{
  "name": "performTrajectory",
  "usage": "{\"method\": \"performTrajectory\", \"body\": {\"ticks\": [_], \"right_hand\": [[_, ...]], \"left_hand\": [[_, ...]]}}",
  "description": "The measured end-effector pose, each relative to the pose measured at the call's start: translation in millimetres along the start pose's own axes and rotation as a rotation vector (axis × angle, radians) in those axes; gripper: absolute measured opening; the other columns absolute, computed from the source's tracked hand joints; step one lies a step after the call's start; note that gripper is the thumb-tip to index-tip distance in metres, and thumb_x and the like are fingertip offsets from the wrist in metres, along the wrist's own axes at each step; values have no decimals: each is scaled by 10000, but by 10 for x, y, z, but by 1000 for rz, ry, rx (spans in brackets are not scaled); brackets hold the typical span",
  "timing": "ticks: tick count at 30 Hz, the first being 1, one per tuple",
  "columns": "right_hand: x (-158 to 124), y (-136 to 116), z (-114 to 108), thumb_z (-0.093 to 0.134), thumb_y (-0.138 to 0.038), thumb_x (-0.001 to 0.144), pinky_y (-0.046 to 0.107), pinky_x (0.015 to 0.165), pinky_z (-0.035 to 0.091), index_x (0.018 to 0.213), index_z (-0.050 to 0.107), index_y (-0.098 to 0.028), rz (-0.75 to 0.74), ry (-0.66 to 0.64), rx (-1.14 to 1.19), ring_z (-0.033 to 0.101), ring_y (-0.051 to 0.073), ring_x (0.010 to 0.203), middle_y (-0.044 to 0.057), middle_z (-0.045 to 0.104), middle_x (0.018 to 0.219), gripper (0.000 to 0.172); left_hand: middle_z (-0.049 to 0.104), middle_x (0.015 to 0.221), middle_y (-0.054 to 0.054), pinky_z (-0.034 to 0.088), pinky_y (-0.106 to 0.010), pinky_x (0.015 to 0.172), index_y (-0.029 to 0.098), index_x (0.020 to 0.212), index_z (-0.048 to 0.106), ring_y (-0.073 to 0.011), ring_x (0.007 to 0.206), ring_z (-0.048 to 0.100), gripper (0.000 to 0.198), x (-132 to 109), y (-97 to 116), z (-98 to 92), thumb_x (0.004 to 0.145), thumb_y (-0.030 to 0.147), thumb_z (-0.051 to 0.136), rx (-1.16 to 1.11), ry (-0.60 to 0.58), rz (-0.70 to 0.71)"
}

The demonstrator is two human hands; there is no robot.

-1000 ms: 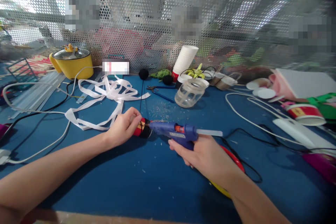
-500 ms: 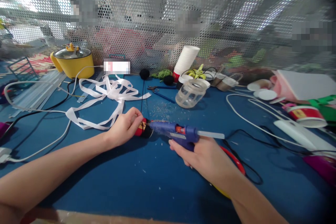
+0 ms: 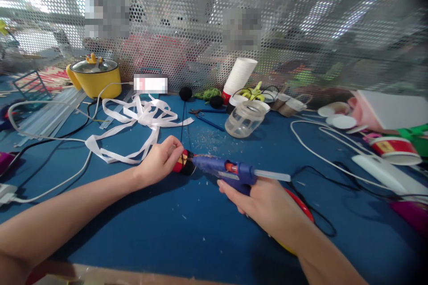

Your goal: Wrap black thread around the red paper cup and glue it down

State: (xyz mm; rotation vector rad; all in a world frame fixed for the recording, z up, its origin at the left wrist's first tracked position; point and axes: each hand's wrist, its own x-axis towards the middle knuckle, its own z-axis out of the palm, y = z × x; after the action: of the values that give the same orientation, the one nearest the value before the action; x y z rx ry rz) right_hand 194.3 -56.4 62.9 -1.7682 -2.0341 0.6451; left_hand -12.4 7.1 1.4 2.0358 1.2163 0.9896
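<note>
My left hand (image 3: 164,159) is closed in a pinch on black yarn (image 3: 182,130) beside a small red and black cup (image 3: 188,167). The cup is tilted on the table, partly hidden by my fingers; whether they also grip it, I cannot tell. From a black yarn ball (image 3: 185,93) at the back, the strand runs down to my fingertips. Wrapped around the handle of a blue hot glue gun (image 3: 222,169) is my right hand (image 3: 269,198). The gun's nozzle points left and meets the cup at its dark part. A clear glue stick (image 3: 274,175) protrudes from its rear.
White ribbon (image 3: 147,118) lies loosely left of centre, before a yellow pot (image 3: 102,81). Blue-handled pliers (image 3: 210,118), a clear jar (image 3: 245,119) and stacked paper cups (image 3: 241,73) stand or lie behind my hands. Cables (image 3: 302,142) cross both sides. A perforated screen (image 3: 190,22) borders the back.
The view has shifted slightly, moving most things a little to the right in the picture. Both hands keep the same hold, with the nozzle still at the cup.
</note>
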Motion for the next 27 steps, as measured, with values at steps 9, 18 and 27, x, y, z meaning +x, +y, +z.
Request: {"method": "performTrajectory", "body": {"ticks": [9,18,27], "right_hand": [[6,-13,0,540,-350,754,300,463,403,609,583,-266,-67,28,-85,588,214,511,-2,500,385,173],[19,31,9,549,-337,752,310,535,417,519,532,-280,-133,32,-97,601,229,571,-2,439,356,241],[22,16,0,536,-327,752,318,600,459,513,520,-274,-134,8,-64,615,238,616,5,464,382,246]], "left_hand": [[509,593,30,362,-216,515,174,820,475,-102,513,463,155,8,27,3,873,294,394,10,17,1],[494,596,30,350,-221,514,173,815,466,-102,513,452,163,16,35,20,878,298,383,6,13,-21],[470,582,37,335,-220,504,174,802,457,-101,509,436,154,32,64,21,875,289,384,-30,8,-45]]}}
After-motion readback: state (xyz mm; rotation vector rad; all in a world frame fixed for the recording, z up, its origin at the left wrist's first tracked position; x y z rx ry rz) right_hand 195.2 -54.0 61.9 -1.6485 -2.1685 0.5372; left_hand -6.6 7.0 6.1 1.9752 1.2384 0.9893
